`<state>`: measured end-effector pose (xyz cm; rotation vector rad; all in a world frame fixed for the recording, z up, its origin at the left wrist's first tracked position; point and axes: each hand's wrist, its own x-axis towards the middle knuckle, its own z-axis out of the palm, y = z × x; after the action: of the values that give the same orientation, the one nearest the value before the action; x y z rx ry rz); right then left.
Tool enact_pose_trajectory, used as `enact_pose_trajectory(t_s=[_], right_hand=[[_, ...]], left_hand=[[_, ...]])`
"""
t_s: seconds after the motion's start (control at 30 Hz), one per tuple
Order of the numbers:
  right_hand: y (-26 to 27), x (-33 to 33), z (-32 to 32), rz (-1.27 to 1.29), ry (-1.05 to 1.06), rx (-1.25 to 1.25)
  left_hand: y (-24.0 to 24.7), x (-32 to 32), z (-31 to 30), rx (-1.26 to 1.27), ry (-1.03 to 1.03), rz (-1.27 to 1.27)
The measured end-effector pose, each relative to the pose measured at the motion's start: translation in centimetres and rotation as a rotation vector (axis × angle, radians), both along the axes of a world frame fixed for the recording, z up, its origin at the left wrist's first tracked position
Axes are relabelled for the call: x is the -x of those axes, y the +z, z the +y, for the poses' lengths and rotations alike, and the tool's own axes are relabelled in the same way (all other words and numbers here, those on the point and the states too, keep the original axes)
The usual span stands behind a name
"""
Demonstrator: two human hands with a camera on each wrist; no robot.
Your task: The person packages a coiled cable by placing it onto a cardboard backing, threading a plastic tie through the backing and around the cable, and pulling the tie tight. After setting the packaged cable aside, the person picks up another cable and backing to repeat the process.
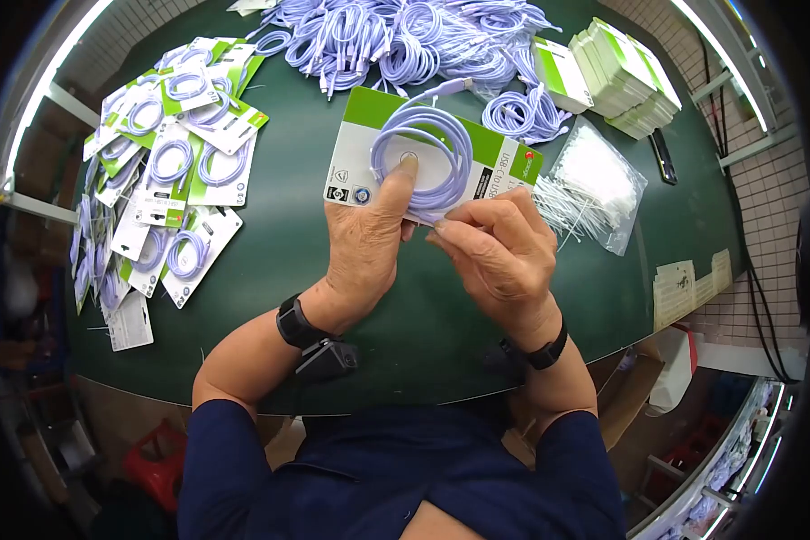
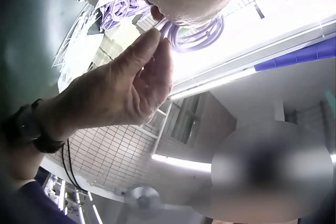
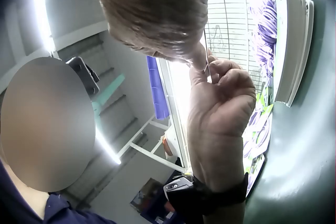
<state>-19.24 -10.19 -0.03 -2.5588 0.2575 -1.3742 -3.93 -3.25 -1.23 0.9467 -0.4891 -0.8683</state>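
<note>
A green and white USB-C cable card [image 1: 351,155] is held up above the table, with a coiled lilac cable [image 1: 463,157] lying against its front. My left hand [image 1: 367,241] grips the card at its lower left, its thumb lying inside the coil. At the card's lower edge, my right hand [image 1: 510,250] pinches with thumb and index finger by the bottom of the coil; I cannot tell just what is between those fingertips. One cable plug [image 1: 460,85] sticks out past the card's top edge. The left wrist view shows the coil [image 2: 210,36] beyond both hands' fingertips.
On the green table [image 1: 270,270], many carded cables [image 1: 171,162] are heaped at left. Loose lilac cables [image 1: 423,36] pile up at the back. At right are stacked cards [image 1: 616,72], a plastic bag of white ties [image 1: 594,180] and a black slim tool [image 1: 663,157].
</note>
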Motion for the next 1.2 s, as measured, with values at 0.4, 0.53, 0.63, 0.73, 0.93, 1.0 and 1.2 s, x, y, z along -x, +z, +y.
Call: enact_pose_trajectory(t_s=[0.4,0.53,0.63,0.73,0.93,1.0,1.2], right_hand=[[-1.3,-0.3,-0.1,0.021,-0.095,-0.06],[-1.5,-1.1,0.2,0.046,-0.086,-0.015],[-1.9,-1.4,0.3,0.05,-0.106,0.031],[-2.2,-1.4,0.5,0.07,-0.13,0.068],[-2.6,-2.2,1.0,0.108,-0.18,0.052],[-2.9,-2.5,1.0,0.104,-0.218,0.06],[-3.2,-2.4,1.7,0.084,-0.15,0.033]], left_hand=[[-1.3,0.5,-0.3,-0.076,0.0,-0.053],[-1.6,0.6,-0.6,-0.019,0.032,-0.025],[-1.8,0.8,-0.7,0.013,0.067,-0.009],[-2.1,1.1,-0.8,0.028,0.087,-0.004],[-2.6,1.0,-0.6,0.041,0.089,-0.051],[-2.7,1.0,-0.7,0.04,0.087,-0.057],[-2.7,0.2,-1.1,0.011,0.08,-0.075]])
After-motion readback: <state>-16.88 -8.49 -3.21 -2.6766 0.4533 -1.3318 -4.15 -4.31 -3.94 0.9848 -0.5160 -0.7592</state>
